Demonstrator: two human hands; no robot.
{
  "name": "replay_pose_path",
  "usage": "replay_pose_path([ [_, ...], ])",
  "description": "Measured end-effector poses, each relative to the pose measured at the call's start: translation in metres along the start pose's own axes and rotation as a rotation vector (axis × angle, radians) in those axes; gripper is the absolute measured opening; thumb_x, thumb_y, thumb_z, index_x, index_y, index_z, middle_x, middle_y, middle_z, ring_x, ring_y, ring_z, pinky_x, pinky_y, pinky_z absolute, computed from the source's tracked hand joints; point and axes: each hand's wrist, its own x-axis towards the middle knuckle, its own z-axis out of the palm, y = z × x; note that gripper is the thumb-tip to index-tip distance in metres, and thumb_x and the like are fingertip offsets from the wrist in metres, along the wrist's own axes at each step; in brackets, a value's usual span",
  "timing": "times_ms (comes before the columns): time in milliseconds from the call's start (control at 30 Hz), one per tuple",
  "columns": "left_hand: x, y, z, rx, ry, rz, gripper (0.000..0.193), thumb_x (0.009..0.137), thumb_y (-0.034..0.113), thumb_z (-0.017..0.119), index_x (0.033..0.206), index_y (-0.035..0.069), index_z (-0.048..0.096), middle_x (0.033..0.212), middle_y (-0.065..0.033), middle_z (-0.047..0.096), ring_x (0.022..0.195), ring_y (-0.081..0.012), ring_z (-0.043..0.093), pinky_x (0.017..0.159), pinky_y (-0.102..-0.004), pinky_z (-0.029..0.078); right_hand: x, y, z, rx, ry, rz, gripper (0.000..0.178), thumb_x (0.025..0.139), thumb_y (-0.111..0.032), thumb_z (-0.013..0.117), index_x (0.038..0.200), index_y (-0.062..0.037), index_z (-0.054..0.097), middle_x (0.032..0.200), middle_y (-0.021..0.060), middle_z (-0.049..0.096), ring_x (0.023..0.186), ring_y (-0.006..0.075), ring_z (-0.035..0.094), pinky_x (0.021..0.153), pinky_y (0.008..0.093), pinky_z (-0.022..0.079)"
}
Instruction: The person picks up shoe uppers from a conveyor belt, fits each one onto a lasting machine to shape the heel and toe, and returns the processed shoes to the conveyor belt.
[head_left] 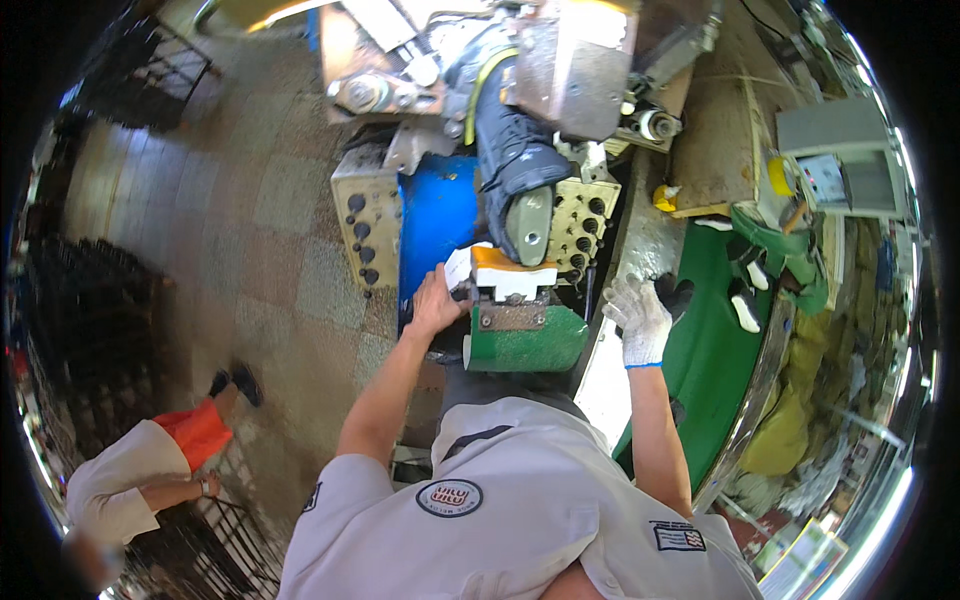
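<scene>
My bare left hand (435, 304) is at the left side of the machine's front, its fingers bent beside a white piece (459, 266). Part of the fingers is hidden, so what they grip does not show. To the right, my right hand (638, 320) wears a white knit glove and is over the green belt's near edge, fingers extended. A black shoe-like piece (676, 296) lies right beside it; whether they touch is unclear. In front of me a black shoe (522, 165) sits toe down in the machine, above an orange-and-white pad (513, 272).
A green cylindrical guard (530, 345) is close to my waist. Several black-and-white shoe parts (745, 308) lie along the green belt (705, 345). A grey bin (845, 150) and a yellow bottle (665, 197) are far right. Another person (140, 470) is at the lower left near dark racks (90, 330).
</scene>
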Motion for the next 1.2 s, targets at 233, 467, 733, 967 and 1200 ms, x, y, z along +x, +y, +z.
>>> replay_pose_path([
  [233, -0.055, 0.038, -0.066, 0.0, 0.005, -0.336, 0.075, 0.061, 0.039, 0.091, 0.115, 0.0, 0.055, 0.109, -0.023, 0.068, 0.104, -0.0387, 0.066, 0.086, -0.0487, 0.052, -0.012, -0.02, 0.035, -0.105, -0.172, -0.085, 0.053, 0.1, -0.028, 0.058, 0.135, 0.0108, 0.05, 0.123, 0.0265, 0.064, 0.102, 0.0351, 0.07, 0.078, 0.0397, 0.06],
  [467, -0.152, 0.122, -0.182, 0.09, 0.401, -0.38, 0.076, 0.062, 0.032, 0.09, 0.123, 0.003, 0.055, 0.111, -0.0195, 0.068, 0.103, -0.0367, 0.066, 0.086, -0.0458, 0.051, -0.076, -0.042, 0.09, -0.197, -0.354, -0.181, 0.053, 0.097, -0.022, 0.064, 0.134, 0.0134, 0.051, 0.119, 0.024, 0.066, 0.098, 0.0286, 0.072, 0.079, 0.0321, 0.059],
  [733, -0.171, 0.291, -0.202, 0.15, 0.542, 0.094, 0.085, 0.064, 0.032, 0.09, 0.134, 0.001, 0.053, 0.12, -0.0212, 0.066, 0.11, -0.0374, 0.065, 0.092, -0.0428, 0.052, -0.111, -0.049, 0.152, 0.04, -0.582, -0.29, 0.056, 0.089, -0.028, 0.073, 0.132, 0.0009, 0.055, 0.117, 0.0087, 0.064, 0.106, 0.0163, 0.059, 0.095, 0.0305, 0.047],
  [967, -0.084, 0.294, -0.184, -0.224, 0.563, 0.118, 0.075, 0.079, 0.034, 0.083, 0.137, 0.0, 0.051, 0.126, -0.0175, 0.065, 0.12, -0.0282, 0.061, 0.102, -0.0375, 0.045, -0.049, -0.083, 0.005, 0.144, -0.247, -0.302, 0.046, 0.088, -0.024, 0.069, 0.124, 0.0048, 0.06, 0.106, 0.0075, 0.068, 0.093, 0.0148, 0.063, 0.084, 0.0301, 0.052],
  [1200, 0.047, 0.245, -0.136, -0.46, 0.5, 0.108, 0.055, 0.077, 0.017, 0.085, 0.123, -0.002, 0.063, 0.114, -0.0117, 0.07, 0.094, -0.0215, 0.064, 0.09, -0.0347, 0.05, -0.006, -0.056, -0.24, -0.013, 0.102, -0.105, 0.036, 0.089, -0.032, 0.065, 0.103, 0.0001, 0.071, 0.088, 0.006, 0.07, 0.079, 0.0151, 0.065, 0.073, 0.0304, 0.052],
])
